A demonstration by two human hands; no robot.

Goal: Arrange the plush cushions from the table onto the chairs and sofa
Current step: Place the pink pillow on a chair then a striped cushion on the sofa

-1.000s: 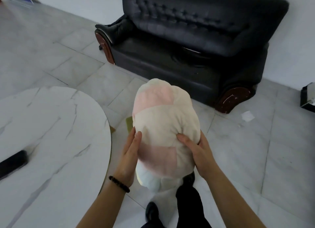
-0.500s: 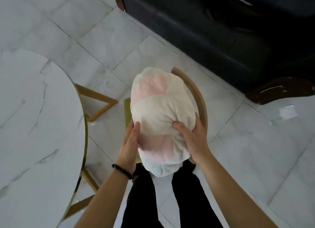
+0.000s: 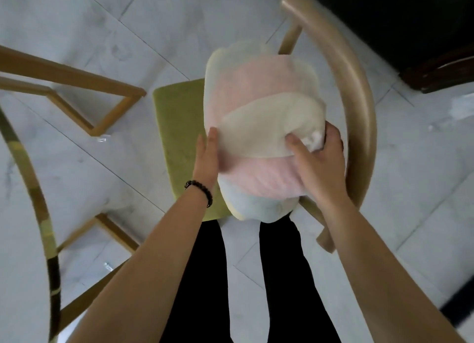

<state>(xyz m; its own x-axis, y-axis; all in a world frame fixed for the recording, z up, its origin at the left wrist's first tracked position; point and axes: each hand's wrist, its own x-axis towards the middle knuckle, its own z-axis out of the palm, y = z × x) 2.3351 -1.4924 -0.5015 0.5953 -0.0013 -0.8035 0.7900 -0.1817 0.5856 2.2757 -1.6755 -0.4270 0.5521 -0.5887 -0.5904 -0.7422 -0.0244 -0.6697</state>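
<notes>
A plush cushion (image 3: pixel 259 106) in cream, pink and pale blue patches is held between both hands, directly over a wooden chair (image 3: pixel 359 96) with a green seat pad (image 3: pixel 179 127). My left hand (image 3: pixel 207 158) presses flat against the cushion's left side, a dark bead bracelet on its wrist. My right hand (image 3: pixel 318 163) grips the cushion's right side, fingers dug into the fabric. The cushion covers most of the seat; I cannot tell whether it touches the seat. The chair's curved backrest arcs around the cushion's right side.
The round marble table's gold-rimmed edge (image 3: pixel 38 201) and wooden legs (image 3: pixel 84 86) stand at the left. A black sofa (image 3: pixel 410 22) with a dark wooden foot fills the top right corner. White marble floor tiles lie all around. My black-trousered legs stand just before the chair.
The view has tipped down and closed in on the chair. Both hands have lowered the cushion toward the green seat; the sofa has slid almost out of view.
</notes>
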